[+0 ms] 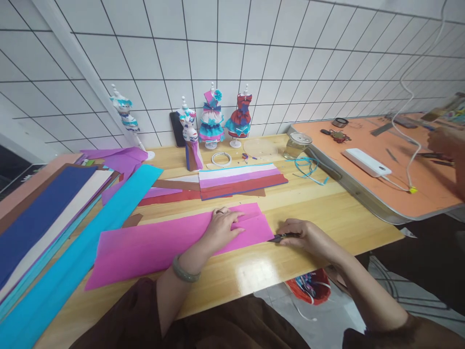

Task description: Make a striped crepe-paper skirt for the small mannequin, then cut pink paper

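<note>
A long sheet of magenta crepe paper (152, 245) lies folded on the wooden table, in front of me. My left hand (222, 228) rests on its right part, fingers spread and pressing it flat. At the sheet's right end, my right hand (303, 235) is closed around a black utility knife (281, 237), held low over the table. The knife's dark tip points left and meets the lower right corner of the sheet. Behind the sheet lies a stack of white, pink and red paper strips (241, 182).
Paper in several colours, including a long blue strip (119, 208), covers the left side. Small dressed mannequins (211, 118) stand along the tiled wall. A glass jar (297, 145) and blue ribbon (307, 169) sit right. Another person's hand (445, 143) is over the orange table (428, 194).
</note>
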Action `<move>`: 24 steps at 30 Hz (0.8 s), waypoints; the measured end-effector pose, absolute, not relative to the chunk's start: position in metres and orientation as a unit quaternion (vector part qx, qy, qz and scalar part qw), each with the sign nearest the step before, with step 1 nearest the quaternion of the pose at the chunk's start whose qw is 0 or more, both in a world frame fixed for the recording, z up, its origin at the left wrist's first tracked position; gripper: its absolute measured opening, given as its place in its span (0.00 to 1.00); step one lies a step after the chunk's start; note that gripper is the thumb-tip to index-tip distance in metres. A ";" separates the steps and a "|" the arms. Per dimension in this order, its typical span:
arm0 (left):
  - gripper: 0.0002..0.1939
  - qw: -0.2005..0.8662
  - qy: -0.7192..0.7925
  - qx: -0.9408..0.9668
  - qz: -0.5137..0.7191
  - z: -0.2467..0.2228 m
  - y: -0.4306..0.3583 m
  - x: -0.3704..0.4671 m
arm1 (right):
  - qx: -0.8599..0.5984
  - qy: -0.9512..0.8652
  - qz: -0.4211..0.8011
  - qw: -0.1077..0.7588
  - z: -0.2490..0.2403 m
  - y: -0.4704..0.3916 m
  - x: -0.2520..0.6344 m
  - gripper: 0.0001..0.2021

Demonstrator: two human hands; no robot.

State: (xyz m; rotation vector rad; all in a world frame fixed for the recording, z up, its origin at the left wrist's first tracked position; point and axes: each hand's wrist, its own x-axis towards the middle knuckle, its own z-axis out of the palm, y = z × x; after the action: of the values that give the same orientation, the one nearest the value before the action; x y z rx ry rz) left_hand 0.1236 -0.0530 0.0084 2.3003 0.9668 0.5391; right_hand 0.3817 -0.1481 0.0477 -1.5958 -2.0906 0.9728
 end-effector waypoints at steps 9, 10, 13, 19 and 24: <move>0.22 0.291 0.362 0.863 0.200 0.009 -0.053 0.124 | -0.555 -0.723 0.368 0.187 0.046 -0.150 0.382 0.14; 0.22 0.291 0.362 0.863 0.199 0.009 -0.053 0.124 | -0.553 -0.722 0.370 0.189 0.046 -0.150 0.382 0.14; 0.24 0.286 0.364 0.865 0.195 0.009 -0.053 0.124 | -0.551 -0.720 0.375 0.195 0.046 -0.150 0.379 0.14; 0.25 0.285 0.363 0.867 0.188 0.012 -0.054 0.124 | -0.544 -0.719 0.383 0.198 0.043 -0.147 0.374 0.14; 0.25 0.286 0.367 0.866 0.182 0.013 -0.055 0.123 | -0.547 -0.717 0.382 0.203 0.042 -0.146 0.371 0.15</move>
State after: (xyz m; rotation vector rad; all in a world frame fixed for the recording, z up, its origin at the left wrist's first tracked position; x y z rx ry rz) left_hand 0.1233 -0.0546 0.0132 2.3163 0.9818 0.4865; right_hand 0.3714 -0.1463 0.0419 -1.5256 -1.9996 1.0664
